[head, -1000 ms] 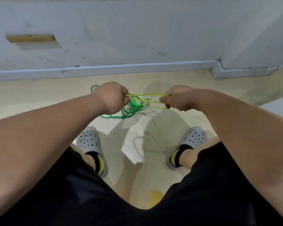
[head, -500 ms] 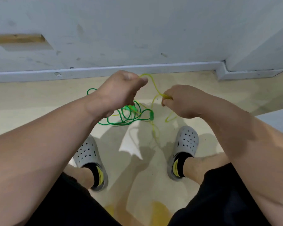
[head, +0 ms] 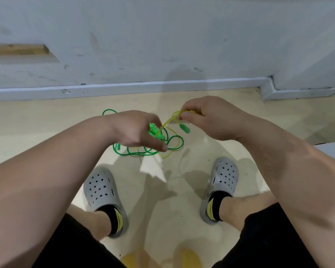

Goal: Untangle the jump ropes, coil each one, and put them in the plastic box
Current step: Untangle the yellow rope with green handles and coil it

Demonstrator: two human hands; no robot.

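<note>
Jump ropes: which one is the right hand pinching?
The thin yellow plastic jump rope: the right hand pinches its loop, while the green plastic jump rope sits tangled below, outside that grip.

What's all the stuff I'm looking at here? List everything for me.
green rope: one, green, tangled on the floor under the hands
yellow rope: one, yellow, running from the tangle up to the right hand
handles: at least three, green, in and beside the tangle
floor: beige
wall: pale grey, scuffed, behind the ropes
skirting: pale grey, along the foot of the wall
wood strip: one, tan, set in the wall, upper left
pale slab: one, right edge, unclear what
clogs: two, grey, on the feet
socks: two, black and yellow
shorts: black
left hand: over the tangle, blurred, grip unclear
right hand: pinches the yellow rope
</note>
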